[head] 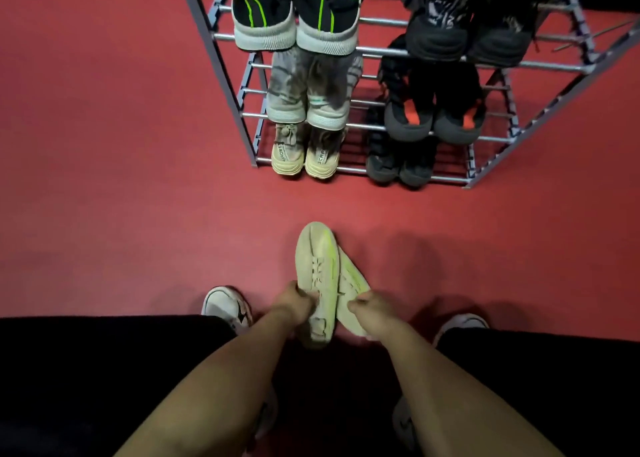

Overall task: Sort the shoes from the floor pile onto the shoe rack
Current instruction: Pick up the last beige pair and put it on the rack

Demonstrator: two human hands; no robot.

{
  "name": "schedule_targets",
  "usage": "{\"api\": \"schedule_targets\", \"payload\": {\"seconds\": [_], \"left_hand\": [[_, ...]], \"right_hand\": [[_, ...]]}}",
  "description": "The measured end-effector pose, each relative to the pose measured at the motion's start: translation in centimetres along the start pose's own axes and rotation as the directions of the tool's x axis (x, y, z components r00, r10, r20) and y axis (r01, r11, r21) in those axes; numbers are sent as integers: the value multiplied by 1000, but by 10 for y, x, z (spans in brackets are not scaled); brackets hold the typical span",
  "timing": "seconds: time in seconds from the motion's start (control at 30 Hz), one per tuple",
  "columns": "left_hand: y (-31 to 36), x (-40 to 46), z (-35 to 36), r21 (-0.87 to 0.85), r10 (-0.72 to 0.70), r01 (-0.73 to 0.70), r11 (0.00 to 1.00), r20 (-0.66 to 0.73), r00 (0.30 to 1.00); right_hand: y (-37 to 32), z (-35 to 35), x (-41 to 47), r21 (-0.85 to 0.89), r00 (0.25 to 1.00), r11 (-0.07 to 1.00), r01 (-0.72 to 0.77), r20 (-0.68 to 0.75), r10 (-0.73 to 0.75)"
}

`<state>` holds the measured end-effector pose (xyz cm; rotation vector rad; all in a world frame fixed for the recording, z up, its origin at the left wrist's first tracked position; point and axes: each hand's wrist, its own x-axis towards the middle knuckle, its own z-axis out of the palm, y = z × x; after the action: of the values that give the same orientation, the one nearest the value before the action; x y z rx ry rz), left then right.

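Note:
Two pale cream sneakers with neon-yellow streaks are held low over the red floor in front of me. My left hand (294, 300) grips the left cream sneaker (317, 259), toe pointing away. My right hand (369, 306) grips the right cream sneaker (351, 280), partly hidden behind the left one. The grey metal shoe rack (498, 63) stands ahead with three tiers. It holds black-and-green shoes (294, 23), dark patterned shoes (467, 30), grey worn shoes (308, 93), black-orange shoes (433, 110), beige shoes (301, 155) and dark shoes (401, 165).
My own feet in white sneakers, the left foot (227, 306) and the right foot (460, 325), stand on the red floor (121, 179), beside my dark-clad legs. Open floor lies between me and the rack. More shoes show dimly between my legs at the bottom.

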<state>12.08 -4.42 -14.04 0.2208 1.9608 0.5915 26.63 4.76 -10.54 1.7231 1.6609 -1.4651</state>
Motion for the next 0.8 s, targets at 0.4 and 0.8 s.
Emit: {"api": "schedule_targets", "payload": {"seconds": [0.4,0.8], "left_hand": [[90,3,-1,301,392,-454,839,244,887],[109,73,-12,693,354,-324,644,105,929]], "right_hand": [[10,-18,-8,805,948,563,-188,298,-110],[46,-46,5,975,984,217,-56,17,177]]}}
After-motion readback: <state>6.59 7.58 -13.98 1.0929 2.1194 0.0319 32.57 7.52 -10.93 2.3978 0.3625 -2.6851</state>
